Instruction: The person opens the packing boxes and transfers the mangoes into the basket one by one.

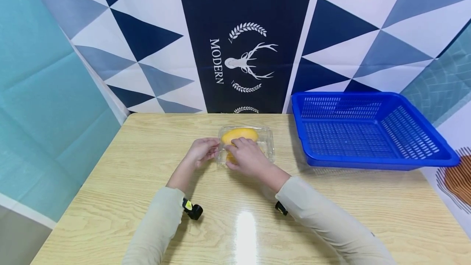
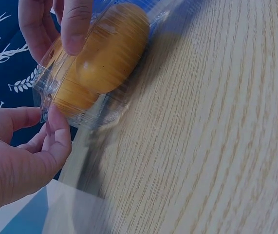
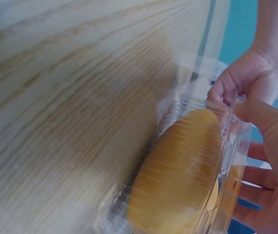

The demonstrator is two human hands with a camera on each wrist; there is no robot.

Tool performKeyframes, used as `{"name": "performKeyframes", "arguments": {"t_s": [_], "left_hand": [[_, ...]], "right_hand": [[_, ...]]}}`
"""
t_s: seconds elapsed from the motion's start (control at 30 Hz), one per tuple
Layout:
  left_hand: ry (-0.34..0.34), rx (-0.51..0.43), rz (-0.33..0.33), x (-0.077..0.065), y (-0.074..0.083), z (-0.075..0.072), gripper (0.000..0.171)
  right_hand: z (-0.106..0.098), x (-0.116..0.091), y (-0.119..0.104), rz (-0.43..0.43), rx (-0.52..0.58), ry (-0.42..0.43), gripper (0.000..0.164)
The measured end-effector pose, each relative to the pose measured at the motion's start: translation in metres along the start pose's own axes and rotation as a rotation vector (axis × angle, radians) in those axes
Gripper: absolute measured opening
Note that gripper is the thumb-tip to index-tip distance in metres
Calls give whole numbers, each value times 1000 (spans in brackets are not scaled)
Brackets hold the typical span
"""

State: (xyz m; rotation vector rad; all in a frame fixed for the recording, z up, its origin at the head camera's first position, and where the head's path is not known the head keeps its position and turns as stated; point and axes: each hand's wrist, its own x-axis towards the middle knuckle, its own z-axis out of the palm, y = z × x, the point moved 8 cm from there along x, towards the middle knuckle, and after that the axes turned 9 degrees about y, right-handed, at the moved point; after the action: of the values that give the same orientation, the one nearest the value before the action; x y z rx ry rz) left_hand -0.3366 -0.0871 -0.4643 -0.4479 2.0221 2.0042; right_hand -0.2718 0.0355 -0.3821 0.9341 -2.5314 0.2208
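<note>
A clear plastic clamshell box (image 1: 271,144) sits on the table with two yellow mangoes inside. One mango (image 1: 241,134) lies along the far side; the other (image 2: 75,90) is partly hidden under my right hand in the head view. My left hand (image 1: 204,150) pinches the box's left edge between thumb and fingertips, seen closely in the left wrist view. Across the top lies my right hand (image 1: 250,158), its spread fingers resting on the lid. In the right wrist view, its thumb (image 3: 255,112) touches the rim close to my left hand.
A blue plastic basket (image 1: 368,160) with slotted sides stands to the right, near the table's back edge. The wooden table (image 1: 147,175) meets a patterned cloth backdrop (image 1: 254,7) behind the box.
</note>
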Motion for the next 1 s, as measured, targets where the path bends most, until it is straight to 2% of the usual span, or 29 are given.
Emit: {"name": "performKeyframes", "arguments": {"t_s": [0.33,0.67,1.0], "left_hand": [[-6,-2,0,2,0,0,33],[-9,-14,-6,0,0,1,33],[-10,-24,-3,0,0,1,34]], "right_hand": [[-1,2,-3,-46,-55,19,44],[-6,-1,-13,-175,-173,169,47],[-7,-5,-18,-261,-230,255,37]]}}
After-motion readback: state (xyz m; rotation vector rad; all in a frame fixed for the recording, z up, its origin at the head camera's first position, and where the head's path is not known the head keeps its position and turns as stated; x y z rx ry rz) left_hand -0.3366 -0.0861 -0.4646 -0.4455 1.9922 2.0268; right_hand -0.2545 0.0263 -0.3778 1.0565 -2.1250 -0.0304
